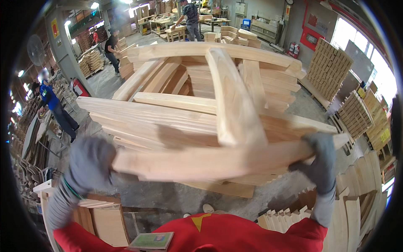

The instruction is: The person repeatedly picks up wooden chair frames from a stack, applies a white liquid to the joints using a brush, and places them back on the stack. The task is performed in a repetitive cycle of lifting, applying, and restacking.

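Note:
A pale, gently curved wooden rail [201, 164] spans the space in front of me, blurred by motion. My left hand [90, 161], in a grey glove, is closed around its left end. Near the right end my right hand [317, 161], also gloved, grips it with thumb below. A wide wooden slat [233, 94] meets the rail's far side right of the middle; whether they are joined I cannot tell. Beyond and beneath lies a big stack of similar boards [126, 113], laid crosswise around a hollow middle. Another curved rail [210, 51] tops its far side.
Wooden parts [352, 206] stand close by my right arm, and a wooden frame [46, 185] by my left. Stacked wood blocks [329, 63] rise at the right. One person in blue [50, 98] is at the left, another [191, 21] at the far tables.

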Demonstrator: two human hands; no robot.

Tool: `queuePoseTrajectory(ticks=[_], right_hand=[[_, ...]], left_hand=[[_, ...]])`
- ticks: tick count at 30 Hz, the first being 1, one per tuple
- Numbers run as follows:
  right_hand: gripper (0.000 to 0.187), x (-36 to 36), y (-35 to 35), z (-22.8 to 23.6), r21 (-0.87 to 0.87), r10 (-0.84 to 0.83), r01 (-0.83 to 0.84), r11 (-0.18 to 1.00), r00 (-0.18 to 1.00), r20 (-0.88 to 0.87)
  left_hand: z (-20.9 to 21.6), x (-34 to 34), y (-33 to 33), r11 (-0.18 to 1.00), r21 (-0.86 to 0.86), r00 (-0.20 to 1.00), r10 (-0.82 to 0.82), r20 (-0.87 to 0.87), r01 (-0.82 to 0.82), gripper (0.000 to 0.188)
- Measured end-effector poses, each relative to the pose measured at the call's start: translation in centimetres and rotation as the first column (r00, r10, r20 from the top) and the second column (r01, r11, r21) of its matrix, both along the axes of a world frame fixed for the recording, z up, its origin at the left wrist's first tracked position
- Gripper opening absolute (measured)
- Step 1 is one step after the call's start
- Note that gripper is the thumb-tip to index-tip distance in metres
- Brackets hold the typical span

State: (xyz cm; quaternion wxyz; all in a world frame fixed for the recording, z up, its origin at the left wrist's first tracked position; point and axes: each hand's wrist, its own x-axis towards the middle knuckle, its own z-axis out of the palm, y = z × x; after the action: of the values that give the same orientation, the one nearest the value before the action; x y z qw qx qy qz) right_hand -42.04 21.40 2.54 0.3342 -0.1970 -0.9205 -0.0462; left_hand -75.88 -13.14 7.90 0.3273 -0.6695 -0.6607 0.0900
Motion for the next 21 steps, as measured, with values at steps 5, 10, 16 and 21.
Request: queuePoseTrajectory(ticks=[5, 10, 16, 21], right_hand=[[0.071, -1.2, -3.8, -1.8, 0.175, 0.039, -0.034, 0.984, 0.999, -0.024], [0.057, -2.4, -4.4, 0.1, 0.01, 0.209, -0.219, 0.976, 0.944, 0.255], [0.047, -3.1, -5.0, -3.4, 0.028, 0.278, -0.293, 0.956, 0.93, 0.241], [0.051, -3.3, -4.6, -8.2, 0.061, 0.293, -0.299, 0.952, 0.952, 0.092]], left_hand=[[-6.0, 2.1, -3.9, 0.993, -0.006, 0.955, 0.113, 0.275, -0.116, 0.06], [-4.1, 1.1, -2.3, 0.964, -0.261, 0.713, 0.157, 0.684, 0.038, 0.064], [-4.9, 0.6, 4.4, 0.968, 0.105, 0.573, -0.221, 0.789, 0.228, 0.078], [-2.5, -3.2, 18.0, 0.955, 0.268, 0.828, -0.252, 0.501, 0.128, 0.075]])
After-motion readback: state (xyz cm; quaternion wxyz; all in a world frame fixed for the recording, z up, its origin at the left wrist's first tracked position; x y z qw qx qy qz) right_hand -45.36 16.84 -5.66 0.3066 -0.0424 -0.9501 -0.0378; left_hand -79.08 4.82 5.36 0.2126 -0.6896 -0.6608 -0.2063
